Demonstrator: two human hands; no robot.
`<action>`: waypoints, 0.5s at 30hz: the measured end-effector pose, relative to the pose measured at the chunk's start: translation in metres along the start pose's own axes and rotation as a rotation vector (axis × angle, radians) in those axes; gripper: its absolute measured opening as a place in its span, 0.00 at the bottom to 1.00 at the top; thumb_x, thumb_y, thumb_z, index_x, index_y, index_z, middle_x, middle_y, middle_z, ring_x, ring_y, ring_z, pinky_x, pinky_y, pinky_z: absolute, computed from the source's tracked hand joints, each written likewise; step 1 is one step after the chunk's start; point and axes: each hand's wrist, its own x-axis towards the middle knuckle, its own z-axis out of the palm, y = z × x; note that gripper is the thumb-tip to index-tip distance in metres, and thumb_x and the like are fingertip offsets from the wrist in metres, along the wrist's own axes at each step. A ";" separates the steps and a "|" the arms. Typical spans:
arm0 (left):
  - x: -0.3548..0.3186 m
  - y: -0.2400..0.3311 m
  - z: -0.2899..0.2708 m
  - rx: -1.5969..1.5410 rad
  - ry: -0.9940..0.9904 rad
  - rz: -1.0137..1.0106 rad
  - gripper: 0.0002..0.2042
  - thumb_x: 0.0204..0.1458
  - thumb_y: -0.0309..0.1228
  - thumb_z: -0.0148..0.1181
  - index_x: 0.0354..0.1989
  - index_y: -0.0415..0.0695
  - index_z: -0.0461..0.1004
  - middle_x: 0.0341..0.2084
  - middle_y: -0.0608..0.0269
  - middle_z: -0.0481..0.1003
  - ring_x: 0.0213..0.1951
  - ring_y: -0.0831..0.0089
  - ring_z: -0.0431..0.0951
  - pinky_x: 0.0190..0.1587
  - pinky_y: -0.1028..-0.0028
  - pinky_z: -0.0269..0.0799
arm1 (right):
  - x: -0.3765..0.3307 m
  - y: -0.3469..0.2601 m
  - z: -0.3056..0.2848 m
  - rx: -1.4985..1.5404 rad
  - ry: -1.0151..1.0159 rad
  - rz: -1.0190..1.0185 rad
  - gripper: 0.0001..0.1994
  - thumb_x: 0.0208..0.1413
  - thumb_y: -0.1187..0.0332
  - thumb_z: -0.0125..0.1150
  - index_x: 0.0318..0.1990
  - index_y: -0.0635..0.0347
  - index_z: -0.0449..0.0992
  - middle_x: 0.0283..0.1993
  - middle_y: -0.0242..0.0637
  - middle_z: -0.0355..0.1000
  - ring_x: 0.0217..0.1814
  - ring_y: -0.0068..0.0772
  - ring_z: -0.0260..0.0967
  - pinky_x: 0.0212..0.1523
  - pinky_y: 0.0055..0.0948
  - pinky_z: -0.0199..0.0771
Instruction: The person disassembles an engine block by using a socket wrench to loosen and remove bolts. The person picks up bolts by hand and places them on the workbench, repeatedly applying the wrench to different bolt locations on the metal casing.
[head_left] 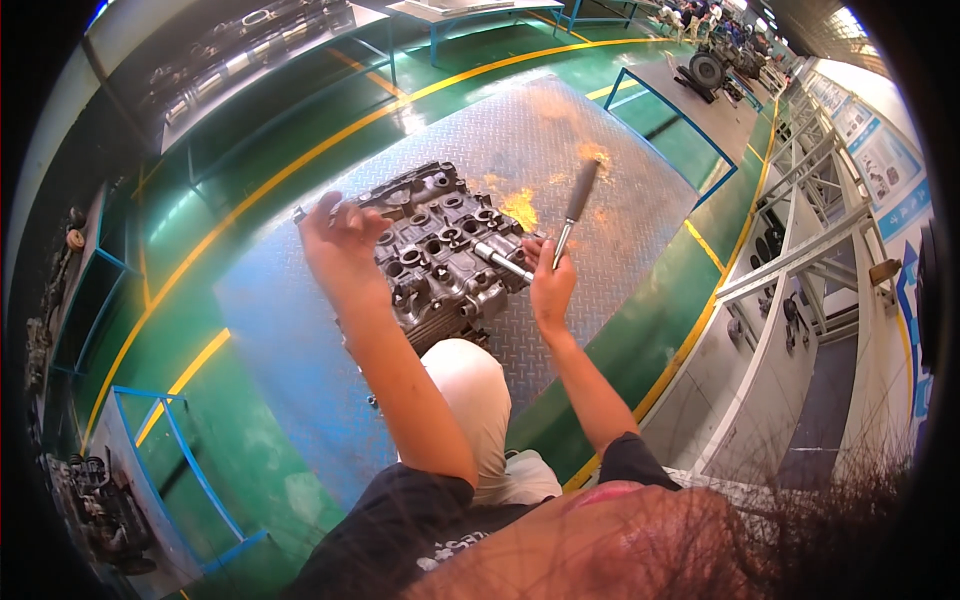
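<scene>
A grey cast-metal cylinder head (440,250), with round ports and ribbed recesses across its upper face, lies on a steel tread-plate platform (600,130) with a raised diamond texture and orange rust patches. The left hand (338,245) rests on the left edge of the casting, fingers spread and unclenched, gripping nothing. The right hand (548,280) is clenched around a ratchet wrench (575,205), which has a slim bright shank and a dark cylindrical grip pointing up and away. A polished steel extension bar (503,262) runs from just beside the right hand into the right side of the casting. The platform sits on a glossy green floor (250,470) marked with yellow lines. Blue tubular frames (190,460) stand on the left, well apart.
</scene>
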 end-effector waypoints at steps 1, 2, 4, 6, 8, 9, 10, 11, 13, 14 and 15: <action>0.003 0.002 -0.001 0.036 -0.027 -0.007 0.12 0.65 0.39 0.48 0.43 0.43 0.72 0.22 0.66 0.67 0.30 0.66 0.76 0.36 0.65 0.79 | -0.007 -0.009 -0.003 -0.251 -0.157 -0.197 0.12 0.72 0.66 0.55 0.47 0.68 0.78 0.48 0.45 0.82 0.52 0.36 0.82 0.51 0.32 0.82; 0.009 0.001 -0.007 0.046 -0.065 -0.029 0.13 0.66 0.39 0.47 0.44 0.43 0.72 0.22 0.65 0.67 0.30 0.65 0.77 0.36 0.64 0.81 | -0.002 -0.011 -0.009 -0.245 -0.168 -0.195 0.12 0.72 0.66 0.55 0.47 0.68 0.78 0.48 0.45 0.82 0.52 0.36 0.82 0.51 0.32 0.82; 0.011 -0.001 -0.008 0.029 -0.060 -0.051 0.14 0.66 0.40 0.46 0.45 0.42 0.72 0.21 0.65 0.67 0.29 0.65 0.78 0.35 0.63 0.81 | 0.010 -0.023 -0.014 -0.675 -0.826 -1.160 0.08 0.64 0.70 0.63 0.46 0.64 0.78 0.47 0.46 0.82 0.50 0.45 0.82 0.50 0.34 0.83; 0.013 -0.006 -0.008 0.021 -0.032 -0.036 0.14 0.66 0.40 0.47 0.45 0.42 0.72 0.20 0.66 0.67 0.30 0.65 0.78 0.35 0.63 0.81 | -0.005 -0.018 -0.015 -0.671 -0.851 -1.250 0.10 0.57 0.72 0.68 0.46 0.62 0.77 0.44 0.46 0.82 0.47 0.51 0.82 0.49 0.36 0.83; 0.013 -0.005 -0.006 0.017 -0.019 -0.032 0.14 0.66 0.41 0.46 0.44 0.44 0.72 0.19 0.66 0.67 0.29 0.65 0.78 0.36 0.61 0.81 | -0.017 0.007 -0.020 -0.585 -0.382 -0.665 0.08 0.62 0.69 0.65 0.43 0.64 0.77 0.41 0.42 0.82 0.43 0.50 0.82 0.48 0.31 0.82; 0.015 -0.005 -0.006 0.001 0.002 -0.028 0.14 0.66 0.41 0.46 0.44 0.44 0.72 0.19 0.67 0.68 0.28 0.65 0.78 0.35 0.61 0.81 | -0.017 0.010 -0.001 -0.288 -0.181 -0.340 0.08 0.62 0.68 0.66 0.42 0.64 0.76 0.41 0.43 0.82 0.42 0.49 0.82 0.46 0.32 0.82; 0.016 -0.008 -0.008 -0.017 0.022 -0.034 0.14 0.66 0.41 0.46 0.44 0.45 0.73 0.19 0.67 0.68 0.28 0.65 0.78 0.35 0.61 0.81 | -0.022 0.008 0.015 -0.010 0.017 0.003 0.09 0.61 0.68 0.67 0.42 0.64 0.76 0.41 0.45 0.82 0.42 0.49 0.82 0.44 0.34 0.82; 0.017 -0.009 -0.009 -0.041 0.033 -0.030 0.13 0.65 0.41 0.47 0.42 0.45 0.73 0.18 0.68 0.68 0.28 0.67 0.78 0.35 0.62 0.80 | -0.022 0.007 0.022 0.000 -0.017 0.005 0.09 0.61 0.68 0.67 0.42 0.64 0.76 0.41 0.45 0.82 0.42 0.49 0.82 0.44 0.34 0.82; 0.019 -0.012 -0.007 -0.098 0.026 -0.038 0.13 0.65 0.42 0.46 0.40 0.46 0.72 0.18 0.69 0.68 0.27 0.68 0.77 0.34 0.63 0.79 | -0.019 -0.001 0.019 -0.013 -0.079 -0.176 0.12 0.59 0.66 0.71 0.41 0.63 0.76 0.40 0.48 0.81 0.41 0.49 0.82 0.41 0.37 0.82; 0.019 -0.009 -0.011 -0.091 0.048 -0.050 0.13 0.65 0.41 0.46 0.40 0.46 0.72 0.17 0.69 0.67 0.27 0.69 0.77 0.34 0.62 0.79 | -0.021 -0.005 0.018 0.008 -0.111 -0.168 0.12 0.59 0.66 0.71 0.41 0.63 0.76 0.40 0.48 0.81 0.41 0.49 0.82 0.41 0.37 0.82; 0.021 -0.006 -0.018 -0.093 0.040 -0.061 0.13 0.65 0.41 0.45 0.40 0.46 0.72 0.18 0.69 0.67 0.27 0.68 0.77 0.34 0.62 0.79 | -0.022 -0.011 0.015 -0.287 -0.357 -0.519 0.12 0.57 0.66 0.72 0.41 0.62 0.76 0.40 0.48 0.81 0.41 0.50 0.82 0.42 0.38 0.81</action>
